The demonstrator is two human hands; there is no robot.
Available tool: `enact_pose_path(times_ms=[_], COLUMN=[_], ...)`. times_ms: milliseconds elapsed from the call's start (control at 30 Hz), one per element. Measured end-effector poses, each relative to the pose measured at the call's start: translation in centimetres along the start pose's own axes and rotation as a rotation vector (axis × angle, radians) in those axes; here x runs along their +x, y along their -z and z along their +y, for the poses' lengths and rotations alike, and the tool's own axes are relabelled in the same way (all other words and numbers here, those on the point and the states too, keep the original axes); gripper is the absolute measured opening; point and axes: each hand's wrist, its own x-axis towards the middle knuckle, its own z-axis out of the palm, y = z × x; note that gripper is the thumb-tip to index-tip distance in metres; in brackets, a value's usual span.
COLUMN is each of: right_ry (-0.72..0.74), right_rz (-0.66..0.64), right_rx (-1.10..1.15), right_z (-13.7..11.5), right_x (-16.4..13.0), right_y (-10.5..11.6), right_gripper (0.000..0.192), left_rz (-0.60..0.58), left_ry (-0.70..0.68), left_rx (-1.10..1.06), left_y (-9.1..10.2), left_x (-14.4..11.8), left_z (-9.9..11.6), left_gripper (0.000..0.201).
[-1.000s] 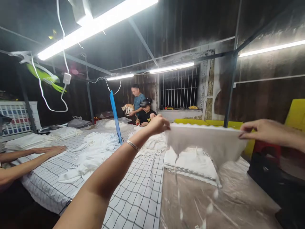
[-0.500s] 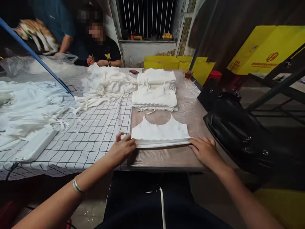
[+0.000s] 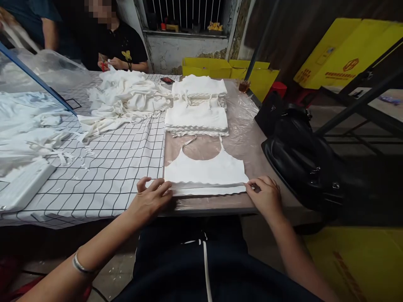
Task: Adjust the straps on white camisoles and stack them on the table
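A white strappy crop top (image 3: 204,170) lies flat on the plastic-covered table before me, its thin straps pointing away and its lower edge doubled in a band. My left hand (image 3: 153,196) is at the left end of that hem, fingers bent and closed on the fabric. At the opposite end, my right hand (image 3: 264,191) pinches the hem corner between thumb and forefinger. Just beyond the top are two neat stacks of similar white tops, a nearer stack (image 3: 197,117) and a farther stack (image 3: 200,86).
Loose white garments (image 3: 126,96) are heaped on the checked cloth (image 3: 126,167), left of the stacks. A white box-like device (image 3: 28,184) sits near the left edge. A black bag (image 3: 296,155) is on the right. Across the table, a person (image 3: 126,50) holds something red.
My view has shifted, so the table appears farther left and higher. My right fingers have gone from lying along the hem to pinching its corner. The top stays in place.
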Motion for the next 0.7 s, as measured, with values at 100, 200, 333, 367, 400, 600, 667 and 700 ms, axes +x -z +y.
enact_pose_path(times_ms=[100,200,333,367,400,600,667,700], right_ry=[0.048,0.138,-0.077,-0.169,-0.251,-0.319,-0.327,-0.318], right_rz=[0.013,-0.214,-0.359,-0.303,-0.244,-0.482,-0.507,-0.457], right_rx=[0.028,0.136,0.298,0.304,0.291,0.041,0.003,-0.010], right_z=[0.3,0.6,0.6,0.4,0.1,-0.4,0.4,0.6], right_x=[-0.5,-1.4,-1.5,-1.1,-0.5,3.0,3.3,3.3], right_y=[1.3,3.2,4.4,4.2,3.9,1.6,1.2,1.1], right_gripper=[0.022,0.021,0.026,0.030,0.033,0.032,0.027,0.024], left_rz=[-0.024,-0.074,-0.032,-0.026,-0.031,-0.366,-0.408,-0.388], left_ry=[-0.001,-0.016,0.091,0.110,0.108,-0.057,-0.050,-0.033], left_rx=[-0.009,-0.073,-0.269,-0.304,-0.319,-0.224,-0.267,-0.308], left_y=[0.3,0.8,0.9,0.8,0.5,-1.4,-1.3,-1.2], left_x=[-0.4,-1.0,-1.3,-1.1,-0.9,-0.4,-0.7,-0.7], left_z=[-0.2,-0.2,0.4,0.7,1.0,3.4,3.7,3.5], left_gripper=[0.034,0.034,0.026,0.027,0.032,0.080,0.080,0.076])
